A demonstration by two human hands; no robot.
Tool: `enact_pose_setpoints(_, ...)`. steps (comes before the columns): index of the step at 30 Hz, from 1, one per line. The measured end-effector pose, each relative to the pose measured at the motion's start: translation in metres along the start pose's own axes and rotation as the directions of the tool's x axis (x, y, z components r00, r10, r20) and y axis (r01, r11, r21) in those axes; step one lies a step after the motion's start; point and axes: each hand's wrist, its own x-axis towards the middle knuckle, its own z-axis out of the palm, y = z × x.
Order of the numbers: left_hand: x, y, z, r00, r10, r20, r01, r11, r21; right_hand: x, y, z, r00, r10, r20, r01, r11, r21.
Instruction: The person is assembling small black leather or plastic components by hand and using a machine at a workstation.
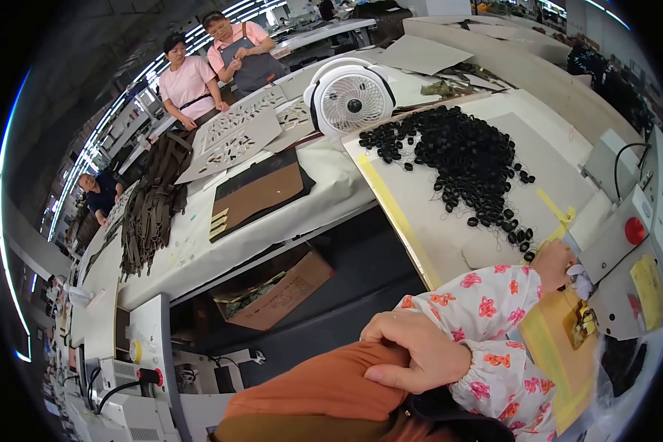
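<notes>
My left hand, coming out of an orange sleeve, is closed over the floral sleeve cover near the elbow of my right arm. My right hand reaches to the right edge of the white work board. Its fingers are curled away from view, beside a few stray small black rings and a grey machine with a red button. A big heap of the same black rings lies further back on the board. Whether my right hand holds anything is hidden.
A white desk fan stands behind the rings. On the long white table to the left lie brown straps, dark and brown panels and grey cut-out templates. A cardboard box sits under the table. Two people stand at its far side.
</notes>
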Motion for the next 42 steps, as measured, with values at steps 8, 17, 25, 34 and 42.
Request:
enact_pose_setpoints(8, 0.026, -0.023, -0.040, 0.986, -0.082, -0.146, 0.084, 0.996, 0.005, -0.008, -0.006, 0.004, 0.992, -0.034, -0.122, 0.018, 0.991, -0.133)
enact_pose_setpoints(17, -0.009, 0.015, 0.017, 0.990, 0.072, 0.121, -0.009, 0.889, -0.459, -0.013, -0.012, -0.003, 0.994, 0.044, -0.100, -0.066, 0.971, -0.231)
enact_pose_setpoints(25, -0.042, 0.005, 0.019, 0.932, 0.358, 0.056, -0.360, 0.894, 0.267, -0.094, -0.079, -0.050, 0.943, 0.171, -0.286, -0.316, 0.729, -0.607)
enact_pose_setpoints(34, -0.035, 0.043, 0.029, 0.876, 0.053, 0.480, -0.116, 0.988, 0.103, -0.351, -0.058, -0.170, 0.371, 0.012, -0.929, -0.926, -0.070, -0.370)
enact_pose_setpoints(42, -0.024, 0.049, 0.000, 0.867, -0.076, 0.492, 0.229, 0.938, -0.260, -0.394, -0.024, -0.196, 0.544, -0.071, -0.836, -0.823, -0.239, -0.515)
